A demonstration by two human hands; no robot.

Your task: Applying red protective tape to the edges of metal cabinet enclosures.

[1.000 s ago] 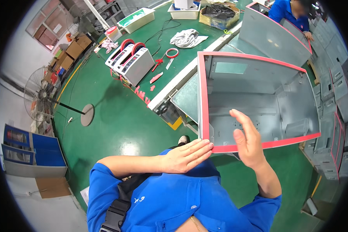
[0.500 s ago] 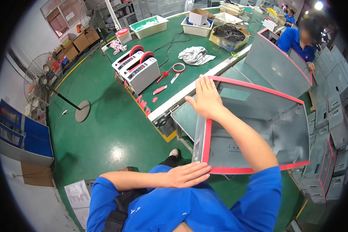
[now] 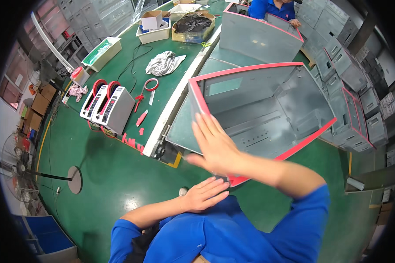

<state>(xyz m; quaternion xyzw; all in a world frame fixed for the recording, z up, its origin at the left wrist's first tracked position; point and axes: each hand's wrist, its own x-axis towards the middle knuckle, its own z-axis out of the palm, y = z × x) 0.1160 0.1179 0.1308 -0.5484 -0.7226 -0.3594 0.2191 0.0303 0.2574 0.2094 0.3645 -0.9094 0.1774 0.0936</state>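
In front of me a large grey metal case [image 3: 267, 97] lies with its open side up. Red tape [image 3: 259, 67] runs along its rim. My right hand [image 3: 217, 147] lies flat along the taped left edge, its fingers stretched out and the thumb apart. Close beside it, at the near left corner of the case, my left hand [image 3: 202, 194] rests with its fingers straight and flat. Neither hand grips anything that I can see. My right hand and forearm cover part of the left edge and the near corner.
A green workbench [image 3: 162, 94] holds two tape dispensers [image 3: 114, 110], a tape roll [image 3: 151, 84], a red cutter [image 3: 141, 118], a cloth [image 3: 163, 64] and bins. Across from me a person [image 3: 272, 8] handles another grey case [image 3: 259, 37]. Grey cases [image 3: 346, 65] are stacked at right; a fan stands left.
My right hand has slid along the taped left edge from the far corner toward me. My left hand stays by the near corner. The view has turned to the right.
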